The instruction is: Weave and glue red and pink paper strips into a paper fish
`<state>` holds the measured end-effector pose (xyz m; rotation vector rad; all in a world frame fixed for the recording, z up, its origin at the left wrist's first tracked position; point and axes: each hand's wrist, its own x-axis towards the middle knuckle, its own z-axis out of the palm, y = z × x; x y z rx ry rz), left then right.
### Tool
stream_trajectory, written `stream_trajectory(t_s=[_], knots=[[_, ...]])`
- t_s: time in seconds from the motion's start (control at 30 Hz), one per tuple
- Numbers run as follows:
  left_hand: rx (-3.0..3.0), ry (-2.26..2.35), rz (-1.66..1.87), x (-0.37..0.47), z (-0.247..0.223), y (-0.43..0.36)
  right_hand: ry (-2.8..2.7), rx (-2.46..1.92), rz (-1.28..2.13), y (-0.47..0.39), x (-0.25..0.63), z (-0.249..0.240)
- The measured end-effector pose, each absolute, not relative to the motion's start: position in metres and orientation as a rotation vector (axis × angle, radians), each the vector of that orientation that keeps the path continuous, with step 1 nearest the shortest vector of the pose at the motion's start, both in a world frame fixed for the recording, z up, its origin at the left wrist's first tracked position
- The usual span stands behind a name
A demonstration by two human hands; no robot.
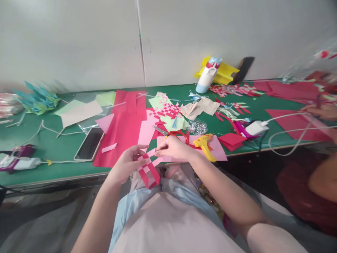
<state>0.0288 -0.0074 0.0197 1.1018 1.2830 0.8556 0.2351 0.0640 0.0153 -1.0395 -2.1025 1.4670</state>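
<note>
My left hand (130, 162) grips a woven piece of red and pink paper strips (147, 171) just off the table's front edge, above my lap. Loose red strip ends hang down toward me. With fingertips pinched, my right hand (172, 147) holds a pink strip end (158, 161) at the piece's right side. Beyond the right hand lie scissors with red handles (180, 134), blades pointing left. A yellow glue gun (204, 143) rests on pink paper (219, 149) to the right. Large red paper sheets (123, 123) spread out behind my left hand.
A phone (90, 144) lies at left, near a power strip (21, 162) with cables. Finished woven pieces (168, 109) and a dish of small beads (197, 127) sit mid-table. A white bottle (209, 75) stands at the back. At right, another person's hand (322, 110) is over red paper.
</note>
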Motion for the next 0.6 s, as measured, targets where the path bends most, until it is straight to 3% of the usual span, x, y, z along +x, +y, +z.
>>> stream_trajectory(t_s=[0.37, 0.47, 0.6], knots=[[1.029, 1.368, 0.919, 0.008, 0.013, -0.018, -1.477, -1.346, 1.31, 0.067, 0.283, -0.001], [1.032, 1.388, 0.947, 0.004, 0.015, -0.019, -1.566, -1.341, 1.525, 0.049, 0.28, -0.006], [1.072, 1.383, 0.959, 0.001, 0.014, -0.019, -1.573, -1.121, 2.093, 0.027, 0.259, -0.012]])
